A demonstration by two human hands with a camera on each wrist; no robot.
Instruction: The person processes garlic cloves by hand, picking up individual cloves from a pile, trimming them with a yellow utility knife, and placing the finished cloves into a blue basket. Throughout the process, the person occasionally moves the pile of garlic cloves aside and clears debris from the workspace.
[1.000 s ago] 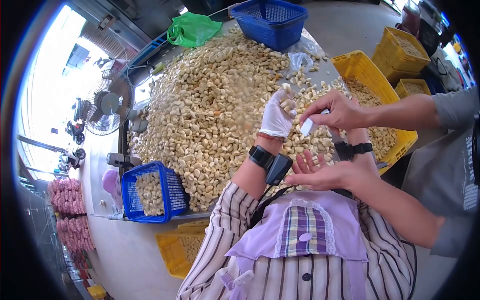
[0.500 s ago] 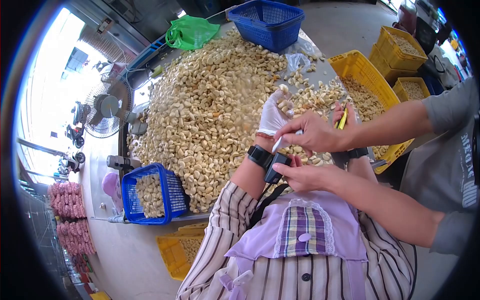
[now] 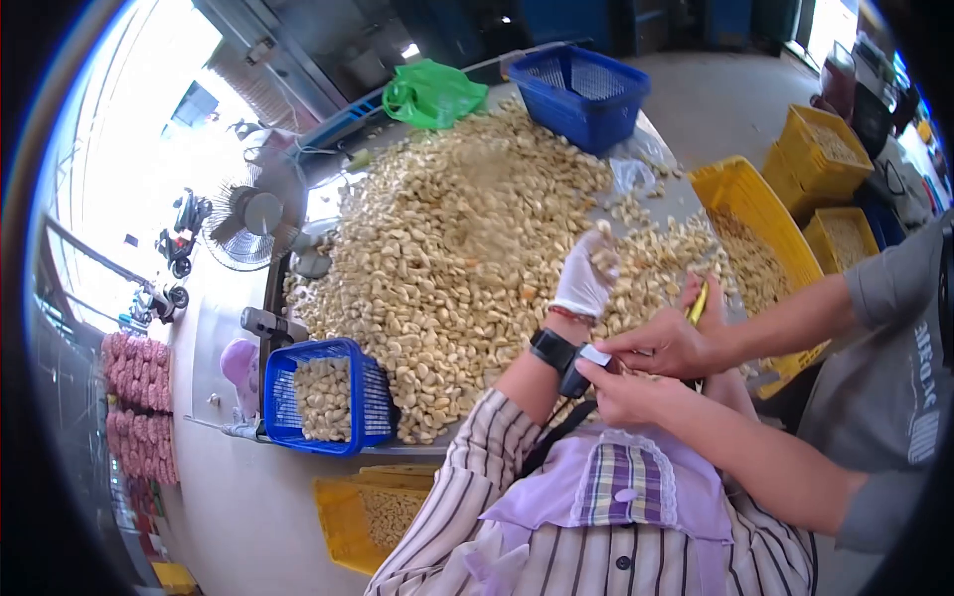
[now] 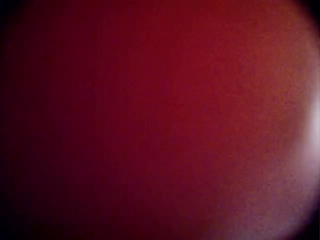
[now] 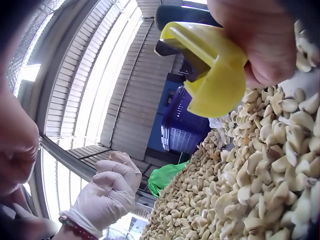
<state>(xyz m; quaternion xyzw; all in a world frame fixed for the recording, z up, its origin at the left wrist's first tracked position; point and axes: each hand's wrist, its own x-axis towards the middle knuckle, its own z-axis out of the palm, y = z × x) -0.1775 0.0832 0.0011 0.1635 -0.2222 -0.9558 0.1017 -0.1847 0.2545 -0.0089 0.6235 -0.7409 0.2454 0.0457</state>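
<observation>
White tab [image 3: 595, 354] reached camera [image 3: 574, 382] | left hand [image 5: 106, 196]: grip unclear | right hand [image 5: 267, 42]: holds yellow tool [image 5: 220, 82]

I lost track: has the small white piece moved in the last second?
Yes, the white piece has come nearer the filled blue basket, head view.

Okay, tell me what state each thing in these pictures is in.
Left hand: gloved, fingers curled
Right hand: gripping the yellow tool
Pale cloves: heaped loose
White piece: held by another person's hand
Near blue basket: holding cloves
Far blue basket: upright
Large yellow crate: holding cloves
Green bag: crumpled
Fan: spinning unclear
</observation>
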